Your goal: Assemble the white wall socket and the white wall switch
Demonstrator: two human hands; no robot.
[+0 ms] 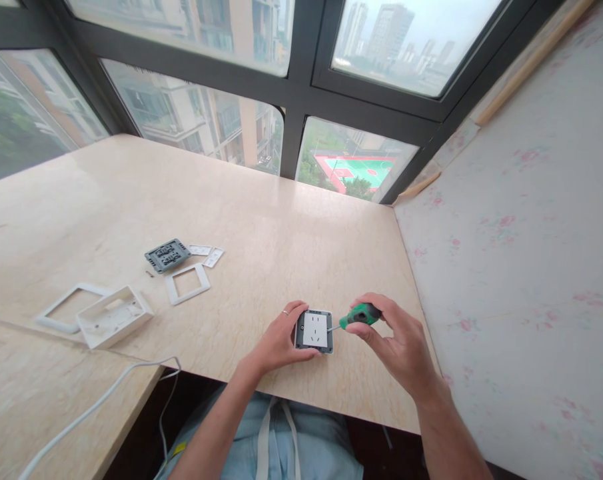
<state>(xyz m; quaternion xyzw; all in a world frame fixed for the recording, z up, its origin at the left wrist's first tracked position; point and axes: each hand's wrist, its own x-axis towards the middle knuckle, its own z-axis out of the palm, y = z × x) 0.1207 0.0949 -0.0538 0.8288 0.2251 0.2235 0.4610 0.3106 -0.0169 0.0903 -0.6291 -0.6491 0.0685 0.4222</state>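
Observation:
A wall socket (314, 331) with a white face and a dark grey frame lies on the stone-patterned counter near its front edge. My left hand (284, 338) grips it from the left, thumb along the near side and fingers along the far side. In my right hand (398, 337) is a screwdriver (362, 314) with a green and black handle, pinched between thumb and fingers. Its shaft slants down to the left, and the tip meets the right side of the socket's frame. Whether a screw sits under the tip is too small to tell.
To the left lie a grey switch back plate (167, 255), small white covers (214, 257), a white frame (204, 279), a larger white frame (56, 325) and a white mounting box (114, 319). A white cable (101, 400) crosses the front left counter. Windows and a papered wall (511, 267) border the counter (301, 247).

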